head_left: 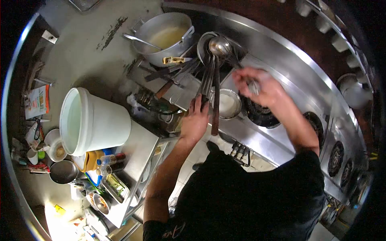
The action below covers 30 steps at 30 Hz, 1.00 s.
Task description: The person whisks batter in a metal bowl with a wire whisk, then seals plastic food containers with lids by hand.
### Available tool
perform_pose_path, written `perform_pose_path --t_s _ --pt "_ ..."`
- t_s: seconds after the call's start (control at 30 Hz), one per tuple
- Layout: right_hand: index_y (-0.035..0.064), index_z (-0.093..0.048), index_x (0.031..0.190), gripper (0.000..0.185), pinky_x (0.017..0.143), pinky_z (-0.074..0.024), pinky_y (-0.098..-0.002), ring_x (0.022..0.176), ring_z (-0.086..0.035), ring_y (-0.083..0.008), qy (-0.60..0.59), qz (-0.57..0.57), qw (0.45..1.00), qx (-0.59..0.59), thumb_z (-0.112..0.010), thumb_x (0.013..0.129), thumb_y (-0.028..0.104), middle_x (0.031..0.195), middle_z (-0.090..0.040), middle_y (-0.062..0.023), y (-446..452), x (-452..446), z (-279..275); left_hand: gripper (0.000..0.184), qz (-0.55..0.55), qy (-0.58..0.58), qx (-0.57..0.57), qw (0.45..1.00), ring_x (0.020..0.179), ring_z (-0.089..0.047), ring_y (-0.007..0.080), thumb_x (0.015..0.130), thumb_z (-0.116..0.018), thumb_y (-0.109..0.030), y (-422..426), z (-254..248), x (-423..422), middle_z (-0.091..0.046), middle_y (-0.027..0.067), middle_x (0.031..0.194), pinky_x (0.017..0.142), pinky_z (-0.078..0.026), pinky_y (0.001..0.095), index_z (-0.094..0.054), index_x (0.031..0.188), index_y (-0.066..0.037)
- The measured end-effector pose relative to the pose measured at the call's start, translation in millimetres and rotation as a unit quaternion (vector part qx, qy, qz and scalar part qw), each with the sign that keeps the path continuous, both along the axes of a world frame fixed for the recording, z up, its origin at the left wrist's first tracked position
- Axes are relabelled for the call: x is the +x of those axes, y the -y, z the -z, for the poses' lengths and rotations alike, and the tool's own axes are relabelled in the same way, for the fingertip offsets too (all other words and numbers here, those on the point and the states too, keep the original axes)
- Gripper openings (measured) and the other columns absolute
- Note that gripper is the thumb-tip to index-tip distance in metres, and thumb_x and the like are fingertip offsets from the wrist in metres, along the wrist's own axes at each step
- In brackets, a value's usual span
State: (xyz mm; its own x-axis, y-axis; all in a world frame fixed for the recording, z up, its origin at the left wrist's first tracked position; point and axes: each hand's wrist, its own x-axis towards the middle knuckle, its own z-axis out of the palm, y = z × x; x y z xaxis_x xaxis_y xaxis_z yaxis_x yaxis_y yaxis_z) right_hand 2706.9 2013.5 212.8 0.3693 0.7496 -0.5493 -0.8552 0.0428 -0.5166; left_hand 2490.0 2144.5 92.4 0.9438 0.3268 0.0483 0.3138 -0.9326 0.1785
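Left hand (195, 123) touches handles (206, 85) by the stove edge (262, 154); right hand (259, 85) curls, bare steel (295, 74) at its three o'clock; both grips unclear.

long steel stove (263, 142) w/ several black burners, kitchen. behind stove: shiny steel backsplash (277, 42), dark wall (273, 14) past it, brownish. left of stove: dull grey-green wall (94, 30), dark smears on it. also left of stove, across a gap: steel desk (140, 140) w/ lower shelving. pale tiled floor (187, 170) in front of stove. strong light glow (60, 227) well off from stove, past desk. dim around stove's far end.
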Motion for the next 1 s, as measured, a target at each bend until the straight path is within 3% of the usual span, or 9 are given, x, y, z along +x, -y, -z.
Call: perform_pose_path --t_s 0.2,0.33,0.43,0.57,0.63,0.7,0.73,0.83,1.0 --pt "0.0088 -0.049 0.134 0.043 0.052 -0.0452 -0.027 0.063 -0.052 -0.0107 0.172 -0.112 0.978 0.049 -0.067 0.096 0.013 0.08 -0.055 -0.0018 38.6 -70.4 -12.7 0.055 -0.001 0.028 0.031 0.999 0.135 -0.043 0.0455 0.09 -0.063 -0.032 11.3 2.2 -1.9 -0.04 0.0246 0.148 0.101 -0.047 0.0553 -0.054 0.134 0.0" --pt "0.0059 -0.051 0.115 0.023 0.045 -0.0354 -0.0235 0.053 -0.045 -0.0066 0.362 -0.186 0.913 -0.02 -0.063 0.099 0.018 0.072 -0.049 0.0026 20.2 -74.7 29.4 0.06 0.037 0.054 0.004 0.998 0.145 -0.03 0.0442 0.091 -0.062 -0.041 17.8 -3.4 -11.7 -0.037 0.0272 0.151 0.119 -0.024 0.0583 -0.055 0.133 0.001" --pt "0.006 -0.053 0.105 0.02 0.042 -0.0337 -0.024 0.048 -0.045 -0.005 0.463 -0.21 0.861 0.006 -0.064 0.099 0.022 0.064 -0.049 0.0038 5.8 -89.6 46.4 0.054 0.111 0.108 -0.011 0.988 0.145 -0.032 0.0398 0.087 -0.068 -0.033 13.0 -17.4 -46.1 -0.041 0.0217 0.15 0.12 -0.022 0.0588 -0.057 0.132 -0.005" --pt "0.0036 -0.058 0.099 0.03 0.069 -0.0502 -0.0351 0.071 -0.059 -0.0175 0.598 -0.368 0.71 -0.04 -0.075 0.088 0.026 0.077 -0.062 -0.0056 -8.4 -100.8 55.4 0.049 0.023 0.242 -0.176 0.954 0.142 -0.039 0.0342 0.089 -0.071 -0.024 4.3 -33.0 -152.0 -0.049 0.0148 0.146 0.118 -0.03 0.0534 -0.058 0.135 -0.013" --pt "0.0025 -0.06 0.106 0.035 0.071 -0.0507 -0.0355 0.074 -0.062 -0.0177 0.609 -0.43 0.665 -0.036 -0.076 0.088 0.028 0.082 -0.065 -0.0078 -19.8 -129.4 57.3 0.047 -0.128 0.362 -0.399 0.833 0.135 -0.048 0.0315 0.1 -0.061 -0.036 4.1 -25.2 -214.8 -0.053 0.0131 0.143 0.112 -0.04 0.0476 -0.053 0.141 -0.013" --pt "0.0026 -0.059 0.11 0.037 0.073 -0.0512 -0.0359 0.076 -0.063 -0.0182 0.607 -0.486 0.627 0.05 -0.075 0.09 0.029 0.084 -0.066 -0.0093 -38.0 -167.2 58.1 0.056 -0.153 0.563 -0.61 0.536 0.131 -0.051 0.0293 0.104 -0.047 -0.049 -3.3 -26.5 -292.6 -0.055 0.0129 0.141 0.112 -0.04 0.0485 -0.049 0.142 -0.008" --pt "0.0031 -0.059 0.113 0.037 0.074 -0.0516 -0.0361 0.078 -0.064 -0.0185 0.629 -0.494 0.59 0.11 -0.074 0.091 0.029 0.085 -0.066 -0.01 -44.1 -200.4 43.4 0.07 -0.175 0.632 -0.603 0.454 0.131 -0.052 0.0309 0.103 -0.036 -0.06 -6.0 -31.8 -331.6 -0.055 0.0148 0.142 0.111 -0.04 0.05 -0.046 0.143 -0.004" --pt "0.0033 -0.058 0.112 0.03 0.065 -0.0477 -0.0341 0.067 -0.055 -0.0157 0.627 -0.535 0.544 0.161 -0.072 0.092 0.021 0.075 -0.058 -0.0069 -62.3 -290.7 35.2 0.078 -0.182 0.788 -0.484 0.333 0.138 -0.046 0.0331 0.101 -0.027 -0.067 12.3 -64.8 -429.8 -0.048 0.0164 0.148 0.116 -0.035 0.0535 -0.039 0.149 -0.006" --pt "0.0037 -0.058 0.107 0.024 0.061 -0.0459 -0.0319 0.063 -0.05 -0.0136 0.637 -0.579 0.457 0.224 -0.072 0.093 0.018 0.07 -0.055 -0.0051 -101.8 -423.9 47.6 0.085 -0.153 0.848 -0.385 0.33 0.146 -0.033 0.0373 0.099 -0.023 -0.07 30.8 -48.4 -550.0 -0.033 0.0205 0.158 0.119 -0.029 0.0532 -0.024 0.157 -0.008"
